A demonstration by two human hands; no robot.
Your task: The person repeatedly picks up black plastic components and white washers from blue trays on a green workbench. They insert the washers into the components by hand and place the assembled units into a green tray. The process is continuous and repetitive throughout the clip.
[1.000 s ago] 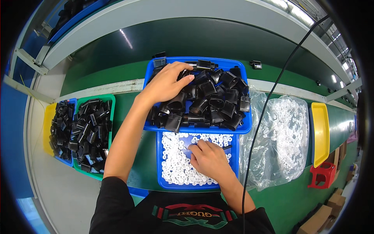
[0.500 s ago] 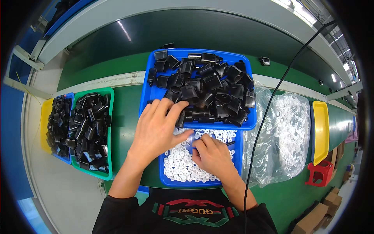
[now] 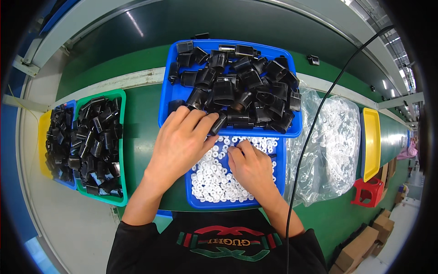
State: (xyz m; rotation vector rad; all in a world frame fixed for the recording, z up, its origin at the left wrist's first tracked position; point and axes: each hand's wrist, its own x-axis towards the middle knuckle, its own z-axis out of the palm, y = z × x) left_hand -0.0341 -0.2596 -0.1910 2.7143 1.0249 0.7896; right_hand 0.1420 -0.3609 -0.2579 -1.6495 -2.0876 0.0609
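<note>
My left hand (image 3: 180,144) is curled around a black plastic piece (image 3: 218,123) mid-frame, by the blue tray's (image 3: 169,98) lower edge; my right hand (image 3: 250,166) pinches a white ring (image 3: 226,147) over the ring tray (image 3: 279,176), just below centre.

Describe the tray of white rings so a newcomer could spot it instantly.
On the green bench, find the big blue tray of black parts. Directly nearer the person sits the smaller blue tray, under the right hand. It alone holds loose white rings; the others lie bagged.
</note>
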